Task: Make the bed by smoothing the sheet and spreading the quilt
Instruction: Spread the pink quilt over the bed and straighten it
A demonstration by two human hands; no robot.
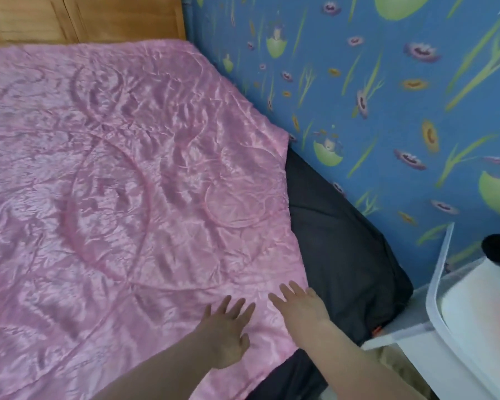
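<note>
A shiny pink quilt [122,174] with stitched circle patterns lies spread over most of the bed, wrinkled all over. Along its right edge a strip of dark grey sheet [341,255] shows, running down to the bed's near right corner. My left hand [228,327] lies flat on the quilt near its near right corner, fingers straight and spread. My right hand [300,307] rests flat beside it on the quilt's right edge, fingers straight and pointing toward the far left. Neither hand grips any cloth.
A blue wall [387,96] with flower and leaf prints runs close along the bed's right side. A wooden headboard [84,18] stands at the far end. A clear plastic bin [459,313] with white contents stands at the near right, close to the bed corner.
</note>
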